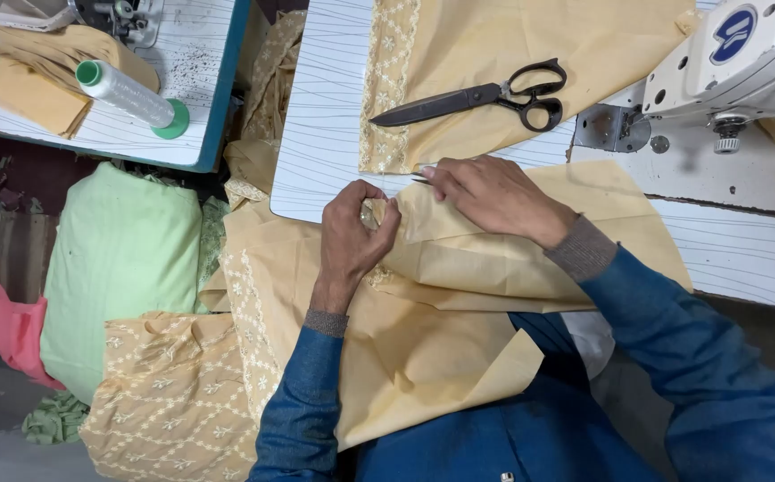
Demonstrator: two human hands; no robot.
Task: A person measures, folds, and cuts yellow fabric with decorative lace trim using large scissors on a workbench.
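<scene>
while the left hand (352, 234) pinches the tan cloth (459, 259) (fingers curled), the right hand (494, 196) grips a small blade (420, 178).

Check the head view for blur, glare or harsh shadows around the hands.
Head view: evenly lit and sharp on the left hand, right hand and tan fabric; soft shadows under the scissors; no glare; table edges bow slightly.

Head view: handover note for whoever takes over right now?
Left hand: pinching the folded edge of the tan fabric.
Right hand: pressing the same fabric at the table edge, a small metal tool at its fingertips; kind unclear.
Black scissors lie untouched on the embroidered piece.
Sewing machine to the right, no fabric under it yet.
</scene>
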